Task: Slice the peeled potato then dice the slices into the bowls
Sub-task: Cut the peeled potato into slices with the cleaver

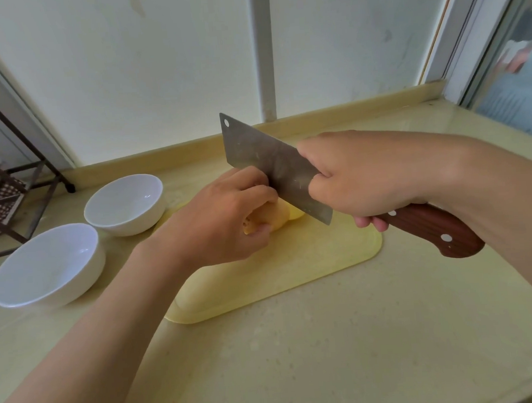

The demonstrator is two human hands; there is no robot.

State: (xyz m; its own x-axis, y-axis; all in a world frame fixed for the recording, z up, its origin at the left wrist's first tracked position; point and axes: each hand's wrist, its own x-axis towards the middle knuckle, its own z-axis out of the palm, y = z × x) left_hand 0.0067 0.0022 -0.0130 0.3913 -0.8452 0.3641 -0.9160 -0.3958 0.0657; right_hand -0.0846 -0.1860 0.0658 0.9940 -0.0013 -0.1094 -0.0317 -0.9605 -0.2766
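Potato (276, 216): peeled, pale yellow, smooth, with a small brown speckled patch at its left end. It lies on the far half of the yellow cutting board (293, 270), mostly hidden under the left hand (225, 222).

Left hand: curled over the potato, fingers bent on top, thumb tucked against the near side, pinning it to the board. The knuckles meet the flat of the knife (268, 161).

Right hand (359, 178): clenched round the front of the brown riveted handle (438, 229), forefinger up on the blade's side. The blade is broad, grey and rectangular, and tilted, its far corner raised and its near end low at the potato's right end. A pale bit of potato shows just behind the blade; cannot tell whether it is a separate slice.

Both forearms are bare and reach in from the near edge.

Two white bowls stand on the beige counter (328, 352) left of the board, close together: the far bowl (124, 205) just beside the board's far corner, the near bowl (46, 265) further left. A dark metal rack (8, 190) stands at the left edge.
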